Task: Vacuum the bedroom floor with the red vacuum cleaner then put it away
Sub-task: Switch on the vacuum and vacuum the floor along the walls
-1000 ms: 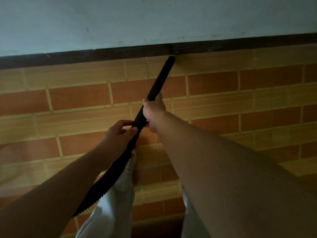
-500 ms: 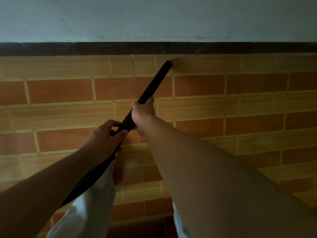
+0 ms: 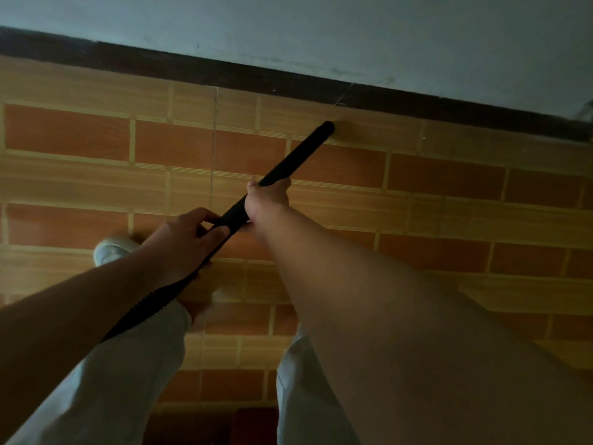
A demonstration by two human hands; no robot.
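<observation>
Brick-patterned tile floor point(image 3: 96, 136), dim, with vacuuming under way along the room's edge.

Nearest, pale trouser legs point(image 3: 128, 380) and one pale shoe point(image 3: 110, 248) planted on the tiles. Just above, left hand point(image 3: 183, 242) curled round the rear of the black wand point(image 3: 288, 162) beside the start of the ribbed hose point(image 3: 150, 300), probably to steer and carry the hose's weight. Further out, right hand point(image 3: 268, 200) clamped round the wand's middle, likely for pressing down and aiming. Beyond, wand tip point(image 3: 325, 128) down at the floor just short of the dark skirting point(image 3: 192, 69), under the pale wall point(image 3: 288, 27), seemingly to lift dust from the edge. Red body of the vacuum cleaner out of view; only wand and hose visible.
</observation>
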